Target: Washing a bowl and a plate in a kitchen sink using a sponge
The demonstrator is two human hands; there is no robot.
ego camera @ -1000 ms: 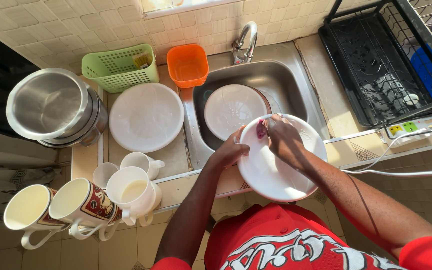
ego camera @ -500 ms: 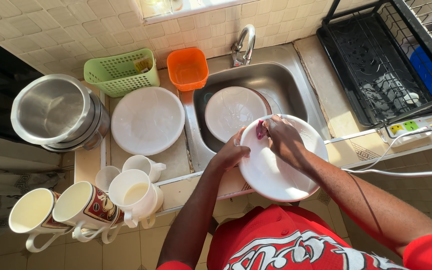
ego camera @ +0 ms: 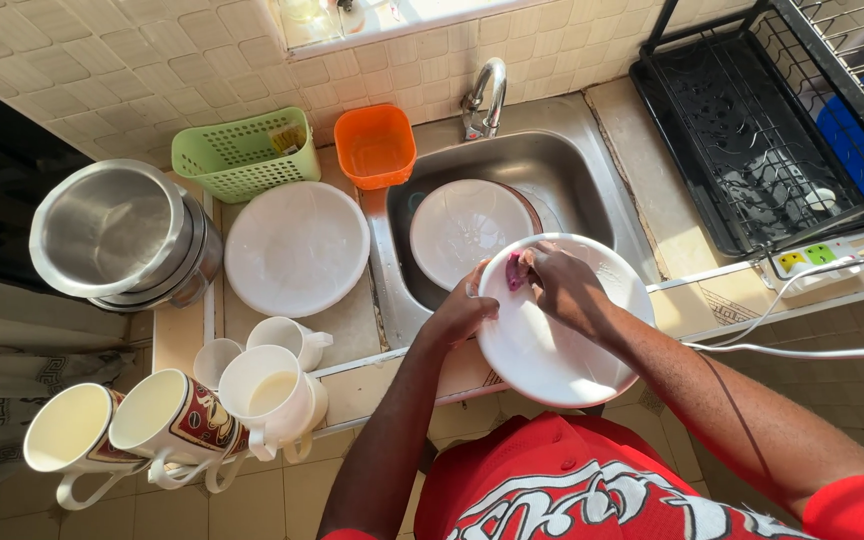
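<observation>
I hold a white plate [ego camera: 562, 345] over the front edge of the steel sink [ego camera: 562, 165]. My left hand [ego camera: 460, 315] grips the plate's left rim. My right hand [ego camera: 557, 285] presses a small pink sponge [ego camera: 513, 271] against the plate's upper face. Another white plate [ego camera: 467, 230] lies in the sink basin just behind.
A third white plate [ego camera: 297, 248] rests on the counter left of the sink, with several mugs [ego camera: 177, 420] in front of it. Steel pots [ego camera: 117, 235], a green basket [ego camera: 242, 155] and an orange tub [ego camera: 377, 145] stand behind. A black dish rack [ego camera: 762, 120] stands right of the sink.
The hands and plate stay in nearly the same place; my right hand with the sponge shifts slightly on the plate. The camera view has drifted a little.
</observation>
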